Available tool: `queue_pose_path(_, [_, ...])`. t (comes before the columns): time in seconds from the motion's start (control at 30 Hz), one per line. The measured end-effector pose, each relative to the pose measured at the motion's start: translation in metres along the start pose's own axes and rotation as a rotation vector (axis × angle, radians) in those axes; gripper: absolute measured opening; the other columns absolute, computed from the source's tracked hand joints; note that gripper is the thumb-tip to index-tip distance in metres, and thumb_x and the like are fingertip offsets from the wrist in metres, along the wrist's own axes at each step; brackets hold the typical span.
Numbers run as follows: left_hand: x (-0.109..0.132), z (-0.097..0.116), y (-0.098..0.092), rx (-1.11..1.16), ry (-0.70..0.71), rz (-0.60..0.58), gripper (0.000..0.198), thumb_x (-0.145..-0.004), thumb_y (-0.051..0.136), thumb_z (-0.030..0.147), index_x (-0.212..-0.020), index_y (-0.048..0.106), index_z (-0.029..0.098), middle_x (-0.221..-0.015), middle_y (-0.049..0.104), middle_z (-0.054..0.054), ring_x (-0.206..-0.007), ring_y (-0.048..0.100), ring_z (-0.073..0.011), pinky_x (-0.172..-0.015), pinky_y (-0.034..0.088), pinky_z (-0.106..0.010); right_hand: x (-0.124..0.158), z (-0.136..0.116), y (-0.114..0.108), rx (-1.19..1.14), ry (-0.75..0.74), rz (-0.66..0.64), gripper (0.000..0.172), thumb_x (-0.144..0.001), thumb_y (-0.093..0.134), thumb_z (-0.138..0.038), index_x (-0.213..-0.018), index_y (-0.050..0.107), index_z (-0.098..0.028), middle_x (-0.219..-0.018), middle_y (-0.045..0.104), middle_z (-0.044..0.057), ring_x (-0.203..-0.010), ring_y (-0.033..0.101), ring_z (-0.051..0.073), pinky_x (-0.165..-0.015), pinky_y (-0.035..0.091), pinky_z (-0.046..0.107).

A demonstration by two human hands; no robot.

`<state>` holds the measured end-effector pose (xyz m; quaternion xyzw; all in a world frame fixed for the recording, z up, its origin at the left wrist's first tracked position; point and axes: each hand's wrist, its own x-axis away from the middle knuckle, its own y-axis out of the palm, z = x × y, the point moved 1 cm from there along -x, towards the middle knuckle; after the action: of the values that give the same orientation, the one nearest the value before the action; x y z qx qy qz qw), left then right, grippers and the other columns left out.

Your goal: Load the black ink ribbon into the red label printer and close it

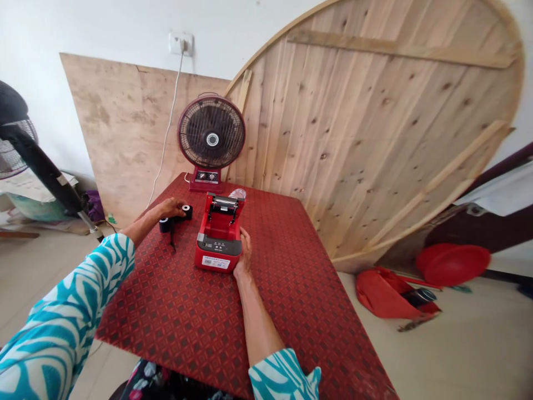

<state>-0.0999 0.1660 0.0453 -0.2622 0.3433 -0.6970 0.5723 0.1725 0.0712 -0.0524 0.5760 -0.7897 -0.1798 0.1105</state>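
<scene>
A red and black label printer (219, 244) stands on the table with its lid raised, so the red inside shows. My right hand (244, 253) is closed against the printer's right side, its fingers partly hidden behind it. To the printer's left, my left hand (171, 208) has its fingertips on a small black roll (189, 213) with a white core. A second black roll (164, 225) lies just below that hand, and a strip of black ribbon (172, 240) trails from the rolls onto the tabletop.
The table (275, 266) has a red patterned cover. At its far edge stand a dark red fan (211, 133) and a clear plastic bottle (238, 193) behind the printer. A round wooden board (333, 139) leans on the wall. A red bag (378, 294) lies on the floor at right.
</scene>
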Motion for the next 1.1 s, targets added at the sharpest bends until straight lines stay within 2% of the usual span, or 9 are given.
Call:
queue_pose_path(0.17, [0.004, 0.006, 0.000, 0.074, -0.042, 0.023, 0.027, -0.058, 0.066, 0.039, -0.078, 0.064, 0.020, -0.069, 0.067, 0.001, -0.065, 0.062, -0.0177, -0.054, 0.041, -0.024, 0.001, -0.003, 0.000, 0.002, 0.003, -0.007, 0.048, -0.077, 0.058, -0.052, -0.114, 0.063, -0.023, -0.106, 0.071, 0.002, -0.085, 0.063, 0.016, -0.076, 0.048, 0.029])
queue_pose_path(0.3, [0.015, 0.019, -0.008, 0.213, -0.043, 0.087, 0.032, -0.058, 0.063, 0.036, -0.085, 0.060, 0.020, -0.071, 0.065, 0.002, -0.066, 0.060, -0.0165, -0.055, 0.042, -0.024, 0.004, -0.009, 0.003, -0.002, 0.014, -0.005, 0.047, -0.076, 0.057, -0.052, -0.112, 0.063, -0.022, -0.102, 0.070, 0.002, -0.080, 0.062, 0.015, -0.074, 0.048, 0.029])
queue_pose_path(0.43, [0.036, 0.035, -0.006, 0.087, 0.010, 0.099, 0.030, -0.059, 0.065, 0.031, -0.086, 0.059, 0.019, -0.075, 0.065, 0.002, -0.069, 0.060, -0.0164, -0.058, 0.043, -0.024, 0.005, -0.012, 0.005, -0.025, 0.018, 0.010, 0.048, -0.073, 0.059, -0.052, -0.111, 0.064, -0.022, -0.103, 0.070, 0.002, -0.083, 0.061, 0.015, -0.076, 0.047, 0.029])
queue_pose_path(0.57, [0.052, 0.043, 0.017, -0.068, -0.017, 0.056, 0.028, -0.065, 0.065, 0.025, -0.091, 0.062, 0.019, -0.077, 0.067, 0.000, -0.075, 0.063, -0.0191, -0.062, 0.045, -0.025, 0.005, -0.014, 0.007, -0.033, 0.029, 0.017, 0.048, -0.072, 0.061, -0.052, -0.110, 0.064, -0.022, -0.100, 0.071, 0.001, -0.081, 0.061, 0.015, -0.076, 0.046, 0.029])
queue_pose_path(0.7, [0.048, 0.045, 0.036, -0.104, -0.066, 0.072, 0.035, -0.068, 0.060, 0.016, -0.103, 0.064, 0.019, -0.090, 0.071, -0.004, -0.087, 0.066, -0.0221, -0.073, 0.048, -0.027, 0.005, -0.013, 0.007, -0.051, 0.016, 0.005, 0.047, -0.072, 0.061, -0.052, -0.108, 0.065, -0.022, -0.100, 0.071, 0.001, -0.082, 0.062, 0.015, -0.076, 0.046, 0.029])
queue_pose_path(0.8, [0.040, 0.047, 0.040, -0.119, -0.045, 0.057, 0.033, -0.064, 0.059, 0.012, -0.096, 0.068, 0.019, -0.090, 0.072, -0.006, -0.091, 0.067, -0.0254, -0.077, 0.049, -0.030, 0.005, -0.011, 0.006, -0.057, 0.004, -0.006, 0.047, -0.072, 0.061, -0.052, -0.108, 0.064, -0.022, -0.101, 0.071, 0.002, -0.085, 0.062, 0.016, -0.079, 0.047, 0.030])
queue_pose_path(0.93, [0.032, 0.049, 0.035, -0.101, -0.018, 0.000, 0.026, -0.063, 0.061, 0.015, -0.087, 0.071, 0.022, -0.083, 0.072, -0.005, -0.088, 0.067, -0.0258, -0.076, 0.050, -0.030, 0.005, -0.010, 0.006, -0.059, 0.003, -0.014, 0.046, -0.073, 0.061, -0.052, -0.109, 0.064, -0.022, -0.101, 0.070, 0.002, -0.085, 0.062, 0.016, -0.080, 0.047, 0.031])
queue_pose_path(1.1, [0.027, 0.042, 0.021, 0.012, -0.025, -0.128, 0.027, -0.063, 0.058, 0.019, -0.085, 0.074, 0.023, -0.079, 0.073, -0.004, -0.077, 0.068, -0.0237, -0.064, 0.052, -0.029, 0.005, -0.010, 0.006, -0.059, -0.002, -0.009, 0.045, -0.074, 0.061, -0.051, -0.109, 0.063, -0.023, -0.103, 0.069, 0.002, -0.092, 0.061, 0.017, -0.086, 0.046, 0.032])
